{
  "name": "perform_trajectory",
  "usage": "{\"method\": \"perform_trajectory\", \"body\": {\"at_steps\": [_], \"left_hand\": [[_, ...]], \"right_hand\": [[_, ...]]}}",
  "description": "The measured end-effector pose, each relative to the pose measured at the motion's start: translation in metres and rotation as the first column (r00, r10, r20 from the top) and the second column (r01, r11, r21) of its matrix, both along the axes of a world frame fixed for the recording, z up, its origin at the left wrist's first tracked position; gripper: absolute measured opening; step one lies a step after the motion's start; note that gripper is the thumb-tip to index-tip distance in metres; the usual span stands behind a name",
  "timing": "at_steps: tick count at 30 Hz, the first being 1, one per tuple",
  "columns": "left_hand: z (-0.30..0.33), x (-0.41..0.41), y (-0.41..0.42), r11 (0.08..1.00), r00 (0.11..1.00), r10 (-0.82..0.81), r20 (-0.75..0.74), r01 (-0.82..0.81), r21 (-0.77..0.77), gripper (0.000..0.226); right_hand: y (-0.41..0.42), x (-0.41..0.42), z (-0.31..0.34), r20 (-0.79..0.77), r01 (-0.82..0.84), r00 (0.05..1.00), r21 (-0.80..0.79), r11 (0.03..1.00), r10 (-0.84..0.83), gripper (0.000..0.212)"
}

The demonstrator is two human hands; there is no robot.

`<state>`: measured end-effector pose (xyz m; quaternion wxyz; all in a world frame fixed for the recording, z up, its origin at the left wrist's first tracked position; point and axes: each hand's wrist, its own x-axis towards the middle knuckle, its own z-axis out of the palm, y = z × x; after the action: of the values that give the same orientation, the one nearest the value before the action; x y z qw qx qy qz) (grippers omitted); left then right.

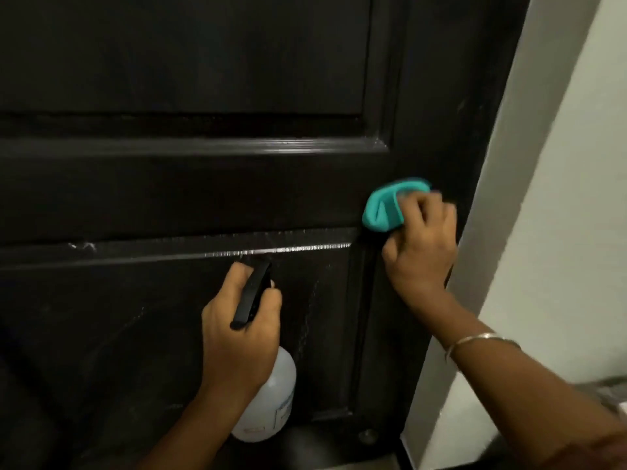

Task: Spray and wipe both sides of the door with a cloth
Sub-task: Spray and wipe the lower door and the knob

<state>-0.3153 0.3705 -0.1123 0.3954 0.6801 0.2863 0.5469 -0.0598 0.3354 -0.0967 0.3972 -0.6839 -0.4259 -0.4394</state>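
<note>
Dim light is falling across this corner, with a pale wall (559, 164) rising at three o'clock and the dark panelled door (203, 184) filling nearly everything else.

Nearest to me, at six o'clock, the left hand (237, 334) is gripping the neck of a white spray bottle (271, 398), fingers curled tight around it with the black trigger head (252, 293) pointing up toward the lower panel. Fine wet streaks are glistening along the moulding just above the nozzle, so I judge that patch is already sprayed.

Further in, at about two o'clock, the right hand (420, 242), a thin bangle (475, 344) on its wrist, is pressing a bunched teal cloth (390, 208) against the door's right stile, fingers clenched over it and blurred.

To do this step well, I think the cloth should be opening flatter so more of it is touching the wood, then travelling left along the wet moulding groove before the droplets run down. Working top to bottom would be catching drips. The far side of the door is not showing.
</note>
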Motion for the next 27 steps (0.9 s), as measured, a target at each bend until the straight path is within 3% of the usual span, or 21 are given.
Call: {"method": "perform_trajectory", "body": {"at_steps": [4,6,8,11,15,17,19,22,25,27], "left_hand": [[-0.049,-0.007,0.000,0.999,0.999,0.037,-0.002,-0.037,-0.039,0.014],[-0.067,-0.013,-0.002,0.999,1.000,0.028,-0.005,-0.028,-0.045,0.013],[-0.081,-0.019,-0.001,0.996,1.000,0.029,0.003,-0.029,-0.086,0.013],[-0.097,-0.029,0.004,0.991,0.998,0.053,0.031,-0.049,-0.123,0.011],[-0.118,-0.040,0.011,0.985,0.995,0.095,0.027,-0.090,-0.146,0.011],[-0.129,-0.046,0.013,0.984,0.994,0.105,0.024,-0.100,-0.150,0.011],[-0.141,-0.051,0.015,0.984,0.994,0.108,0.013,-0.105,-0.143,0.012],[-0.161,-0.059,0.018,0.982,0.992,0.126,0.021,-0.121,-0.144,0.014],[-0.175,-0.067,0.019,0.978,0.991,0.137,0.007,-0.134,-0.159,0.018],[-0.180,-0.072,0.022,0.973,0.989,0.147,0.015,-0.142,-0.183,0.027]], "right_hand": [[-0.010,-0.024,-0.139,-0.116,-0.124,0.988,-0.214,0.969,0.101,0.043],[-0.012,-0.028,-0.165,-0.231,-0.192,0.963,-0.221,0.956,0.140,0.038],[-0.004,-0.034,-0.150,-0.278,-0.261,0.932,-0.075,0.963,0.231,0.034],[0.020,-0.057,-0.090,-0.199,-0.374,0.896,0.145,0.916,0.397,0.035],[0.056,-0.084,-0.071,-0.076,-0.336,0.933,0.172,0.926,0.353,0.032],[0.060,-0.090,-0.114,0.042,-0.382,0.924,0.011,0.924,0.381,0.025],[0.053,-0.094,-0.178,0.140,-0.393,0.888,-0.264,0.881,0.438,0.019],[0.037,-0.090,-0.242,0.111,-0.376,0.861,-0.519,0.768,0.497,0.018],[0.037,-0.080,-0.227,0.124,-0.360,0.830,-0.625,0.693,0.543,0.023],[0.042,-0.076,-0.190,0.171,-0.369,0.830,-0.545,0.753,0.531,0.026]]}}
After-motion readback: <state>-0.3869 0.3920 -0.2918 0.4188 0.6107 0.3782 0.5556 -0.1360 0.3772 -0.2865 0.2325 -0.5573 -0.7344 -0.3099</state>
